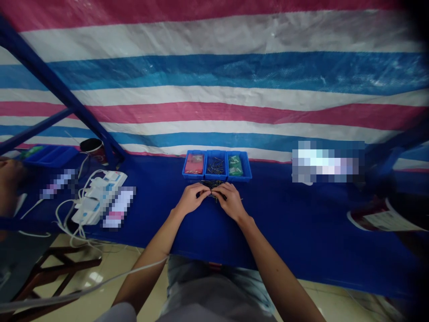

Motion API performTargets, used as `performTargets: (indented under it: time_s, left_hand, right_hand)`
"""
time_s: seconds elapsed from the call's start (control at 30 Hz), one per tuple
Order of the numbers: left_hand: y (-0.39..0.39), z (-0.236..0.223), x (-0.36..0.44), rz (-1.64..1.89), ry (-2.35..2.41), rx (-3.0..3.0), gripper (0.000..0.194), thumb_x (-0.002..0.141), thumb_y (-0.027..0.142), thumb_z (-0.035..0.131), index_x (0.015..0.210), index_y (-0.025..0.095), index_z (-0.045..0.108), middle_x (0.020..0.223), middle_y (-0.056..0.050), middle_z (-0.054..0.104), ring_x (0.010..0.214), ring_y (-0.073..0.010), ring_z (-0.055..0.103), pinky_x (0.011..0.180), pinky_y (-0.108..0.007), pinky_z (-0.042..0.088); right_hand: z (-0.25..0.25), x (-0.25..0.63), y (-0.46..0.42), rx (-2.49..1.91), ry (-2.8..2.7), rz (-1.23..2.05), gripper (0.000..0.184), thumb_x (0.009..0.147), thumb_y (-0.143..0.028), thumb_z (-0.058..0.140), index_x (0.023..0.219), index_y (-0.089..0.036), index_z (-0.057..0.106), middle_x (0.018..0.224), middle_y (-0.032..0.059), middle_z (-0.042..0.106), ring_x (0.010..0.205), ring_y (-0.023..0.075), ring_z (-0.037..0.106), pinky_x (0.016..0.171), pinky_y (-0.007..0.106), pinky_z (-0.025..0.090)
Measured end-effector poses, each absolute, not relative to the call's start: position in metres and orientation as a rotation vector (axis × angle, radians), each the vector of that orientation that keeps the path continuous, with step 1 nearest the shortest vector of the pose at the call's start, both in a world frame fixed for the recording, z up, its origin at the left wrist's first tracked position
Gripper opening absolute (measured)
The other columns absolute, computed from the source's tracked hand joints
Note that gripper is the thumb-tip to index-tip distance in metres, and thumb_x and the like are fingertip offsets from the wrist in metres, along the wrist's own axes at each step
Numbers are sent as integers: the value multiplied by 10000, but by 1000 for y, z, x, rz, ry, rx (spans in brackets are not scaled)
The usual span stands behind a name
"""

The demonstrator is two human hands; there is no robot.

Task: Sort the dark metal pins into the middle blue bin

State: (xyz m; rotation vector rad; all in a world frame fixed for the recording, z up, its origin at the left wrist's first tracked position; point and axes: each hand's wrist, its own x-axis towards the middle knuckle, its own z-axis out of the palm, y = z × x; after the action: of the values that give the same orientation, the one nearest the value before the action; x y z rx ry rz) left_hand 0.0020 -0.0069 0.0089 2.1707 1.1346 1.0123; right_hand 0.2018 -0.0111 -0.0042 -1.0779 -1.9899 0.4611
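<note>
One loose heap of thin dark pins point(210, 183) on the blue counter point(284, 250), just beyond the fingertips of both hands; pieces too small and overlapped to count, a few ends poking out below the fingers and past the right hand's outer side. Left hand point(193, 199) and right hand point(231, 201), two in all, meet over the heap's near edge, thumbs and fingers drawn in, tips nearly touching; cannot tell whether either pinches a pin. Directly beyond the heap, three blue bins in one row: left bin point(193, 176) with pink-backed contents, middle bin point(216, 176) with more dark pins, right bin point(239, 178) with green-backed contents. Well left of the hands, one white power strip point(112, 181) with cables. Two cups: dark-topped cup point(97, 152) far left and beyond, red cup point(378, 218) well right. Farthest left, one co-worker's hand point(9, 179) near one blue tray point(55, 155).
</note>
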Motion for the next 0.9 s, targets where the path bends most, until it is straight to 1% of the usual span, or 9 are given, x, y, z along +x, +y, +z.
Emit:
performTargets:
  time_s: [0.2, 0.37, 0.6, 0.9]
  left_hand:
    - [-6, 7, 2, 1014, 1139, 2148, 238, 968, 361, 572, 932, 183, 725, 851, -53, 717, 717, -151, 614, 711, -276, 479]
    - [-5, 6, 2, 987, 1151, 2159, 213, 967, 338, 579, 935, 187, 726, 836, -41, 710, 710, -147, 607, 709, -274, 476]
    - [-4, 6, 0, 996, 1117, 2202, 209, 960, 329, 593, 971, 185, 744, 865, -70, 729, 812, -190, 628, 781, -322, 499]
    - [-4, 6, 0, 1008, 1110, 2188, 205, 967, 294, 581, 912, 188, 747, 820, -61, 717, 791, -185, 614, 763, -316, 487]
  right_hand:
    - [-10, 202, -9, -1061, -1962, 438, 152, 966, -284, 595, 986, -252, 742, 943, 57, 709, 900, 217, 629, 839, 390, 470]
    - [-12, 201, -9, -1032, -1911, 441, 153, 962, -280, 597, 982, -256, 747, 946, 64, 691, 911, 219, 635, 836, 383, 495]
    - [-12, 200, -10, -991, -1905, 464, 162, 965, -282, 597, 957, -256, 756, 909, 61, 689, 862, 211, 631, 806, 377, 508]
    - [-11, 199, -12, -989, -1888, 509, 161, 960, -281, 595, 963, -248, 752, 912, 67, 683, 865, 209, 642, 796, 360, 532]
